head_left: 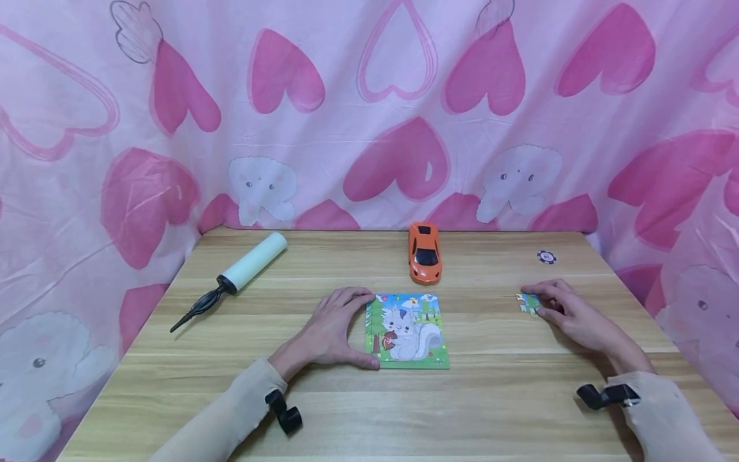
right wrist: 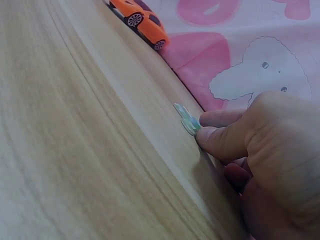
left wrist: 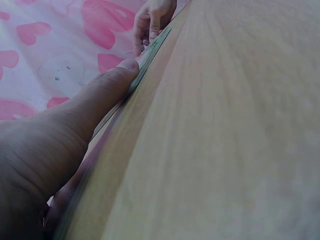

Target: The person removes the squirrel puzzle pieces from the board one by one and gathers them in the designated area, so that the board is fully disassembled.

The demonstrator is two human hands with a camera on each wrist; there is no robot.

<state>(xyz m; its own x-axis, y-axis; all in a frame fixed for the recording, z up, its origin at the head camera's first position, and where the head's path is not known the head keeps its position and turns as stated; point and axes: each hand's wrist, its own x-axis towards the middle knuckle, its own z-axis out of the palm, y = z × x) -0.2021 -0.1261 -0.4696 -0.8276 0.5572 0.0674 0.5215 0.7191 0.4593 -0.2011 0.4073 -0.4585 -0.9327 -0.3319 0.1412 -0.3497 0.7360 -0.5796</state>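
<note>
A square jigsaw puzzle point(head_left: 407, 331) with a squirrel holding an acorn lies flat on the wooden table. My left hand point(head_left: 335, 327) holds it at its left side, thumb at the lower left corner and index finger at the upper left. In the left wrist view the thumb point(left wrist: 107, 85) lies along the puzzle's edge. Off to the right, my right hand point(head_left: 568, 314) pinches a small blue-and-green puzzle piece point(head_left: 528, 303) between thumb and fingers, low over the table. The right wrist view shows this piece point(right wrist: 187, 120) tilted, partly covered by the fingertips.
Behind the puzzle stands an orange toy car point(head_left: 424, 253). A pale hand pump point(head_left: 254, 262) with a black nozzle lies at the left. At the back right is a round poker chip point(head_left: 546, 256). A pink heart-patterned curtain point(head_left: 369, 128) closes off the table's back and sides.
</note>
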